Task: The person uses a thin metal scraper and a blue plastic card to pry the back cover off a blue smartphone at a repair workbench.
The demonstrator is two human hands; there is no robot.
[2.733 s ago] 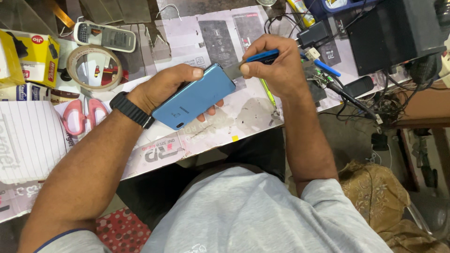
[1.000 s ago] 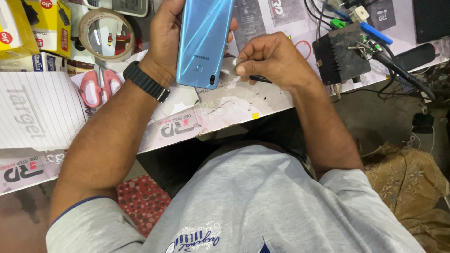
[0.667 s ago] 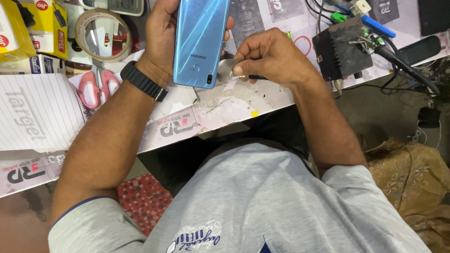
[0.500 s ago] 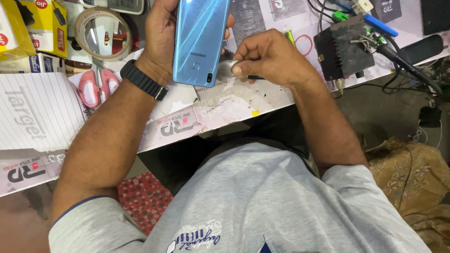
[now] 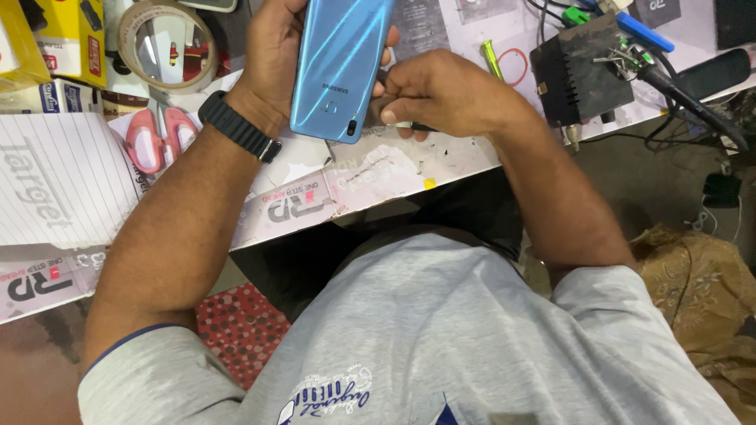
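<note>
My left hand (image 5: 272, 59) grips a light blue smartphone (image 5: 340, 67), back side up, held above the worn white worktable (image 5: 378, 177). A black watch sits on that wrist. My right hand (image 5: 441, 94) is closed around a thin dark tool (image 5: 417, 126) and pressed against the phone's right edge near its lower end. Most of the tool is hidden inside the fist.
Pink-handled scissors (image 5: 157, 138) and a tape roll (image 5: 165, 43) lie at the left, beside a lined white pad (image 5: 55, 181) and yellow boxes (image 5: 55, 39). A black box with cables (image 5: 579, 75), a green tool (image 5: 492, 59) and a red rubber band (image 5: 513, 67) sit at the right.
The phone has swung from lying slantwise to standing nearly lengthwise away from me. My right hand has dropped from its top edge to its lower right edge, fist closed tighter.
</note>
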